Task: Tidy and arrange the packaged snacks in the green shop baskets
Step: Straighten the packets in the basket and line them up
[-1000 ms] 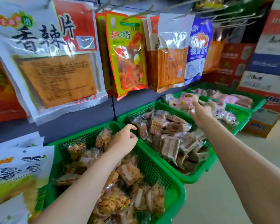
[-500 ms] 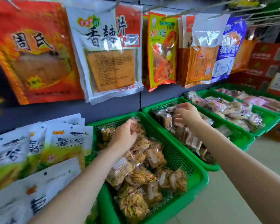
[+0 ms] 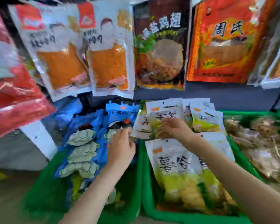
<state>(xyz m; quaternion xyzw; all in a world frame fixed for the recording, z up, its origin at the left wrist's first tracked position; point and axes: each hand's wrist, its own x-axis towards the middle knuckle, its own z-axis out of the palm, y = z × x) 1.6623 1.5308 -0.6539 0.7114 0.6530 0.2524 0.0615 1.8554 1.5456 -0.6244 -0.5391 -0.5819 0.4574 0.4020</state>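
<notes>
Right hand (image 3: 173, 128) pinches white-and-yellow plastic snack packet (image 3: 164, 120) above middle green plastic basket (image 3: 146, 183). Left hand (image 3: 121, 146) just left of basket, fingers loosely extended, grip unclear through blur.

You're looking at a bright, evenly lit frame with no hard shadows — but it's badly smeared by motion and blocky compression. The hanging red foil packets (image 3: 14, 94) at the left edge streak into blur and bend with the wide-angle lens. Pale glare washes over the glossy white pouches with orange filling (image 3: 61, 50). Printed characters on the white-and-yellow snack bags (image 3: 173, 160) stay roughly legible, while the green plastic basket (image 3: 142, 175) edges break into jagged blocks — the brown packets (image 3: 262, 143) far right are mush
</notes>
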